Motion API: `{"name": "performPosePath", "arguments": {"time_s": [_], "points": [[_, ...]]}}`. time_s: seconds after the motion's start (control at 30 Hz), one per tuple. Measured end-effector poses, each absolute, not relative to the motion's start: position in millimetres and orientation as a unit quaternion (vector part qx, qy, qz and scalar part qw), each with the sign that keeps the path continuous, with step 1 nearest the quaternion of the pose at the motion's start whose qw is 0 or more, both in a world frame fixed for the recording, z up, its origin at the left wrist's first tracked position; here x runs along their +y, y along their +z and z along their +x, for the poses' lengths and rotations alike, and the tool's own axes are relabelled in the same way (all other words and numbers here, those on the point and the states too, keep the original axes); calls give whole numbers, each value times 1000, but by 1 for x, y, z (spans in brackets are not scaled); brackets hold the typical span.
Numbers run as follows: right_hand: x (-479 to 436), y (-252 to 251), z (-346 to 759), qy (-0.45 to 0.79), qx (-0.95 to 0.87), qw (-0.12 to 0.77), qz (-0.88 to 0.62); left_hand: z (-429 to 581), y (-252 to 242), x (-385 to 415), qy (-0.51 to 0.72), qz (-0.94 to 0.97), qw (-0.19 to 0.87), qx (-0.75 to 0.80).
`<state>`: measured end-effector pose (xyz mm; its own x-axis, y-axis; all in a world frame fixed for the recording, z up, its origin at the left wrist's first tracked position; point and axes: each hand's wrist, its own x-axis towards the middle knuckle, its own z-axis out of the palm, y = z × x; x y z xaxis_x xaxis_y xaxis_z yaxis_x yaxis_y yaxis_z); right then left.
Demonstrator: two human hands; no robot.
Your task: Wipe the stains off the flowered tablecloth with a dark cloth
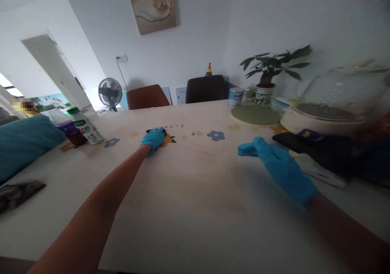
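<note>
Far out on the pale flower-printed tablecloth [195,184], my left hand [154,139] in a blue glove presses down on a small dark cloth [161,130]. Most of that cloth is hidden under the fingers, so its exact kind is hard to make out. My right hand [277,164], gloved in blue too, is held over the right side of the table with its fingers stretched out and nothing in it. Near it lie a dark phone-like slab [289,141] and a pale flat object [323,172].
At left stand a white bottle with a green cap [87,128] and a purple-labelled bottle [71,132]; a dark crumpled cloth [20,195] lies nearer. To the right are a green round mat [256,115], a tin [235,96], a potted plant [262,94] and a clear-covered appliance [323,119].
</note>
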<state>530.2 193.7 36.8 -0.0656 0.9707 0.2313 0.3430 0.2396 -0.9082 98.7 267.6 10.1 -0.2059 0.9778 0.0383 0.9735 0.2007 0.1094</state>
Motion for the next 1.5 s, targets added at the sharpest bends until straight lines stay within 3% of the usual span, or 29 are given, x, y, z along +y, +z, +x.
{"name": "performPosePath", "arguments": {"time_s": [0.23, 0.5, 1.13, 1.3, 1.5], "points": [[198, 33, 529, 331, -619, 448, -553, 23, 11, 285, 58, 532, 20, 844], [199, 35, 531, 296, -634, 421, -578, 13, 15, 284, 63, 553, 37, 830], [199, 33, 529, 333, -657, 438, -516, 156, 17, 92, 19, 758, 151, 634], [203, 30, 528, 361, -638, 455, -506, 192, 22, 102, 2, 827, 161, 539], [202, 31, 528, 342, -639, 474, -500, 236, 17, 168, 8, 881, 142, 451]]}}
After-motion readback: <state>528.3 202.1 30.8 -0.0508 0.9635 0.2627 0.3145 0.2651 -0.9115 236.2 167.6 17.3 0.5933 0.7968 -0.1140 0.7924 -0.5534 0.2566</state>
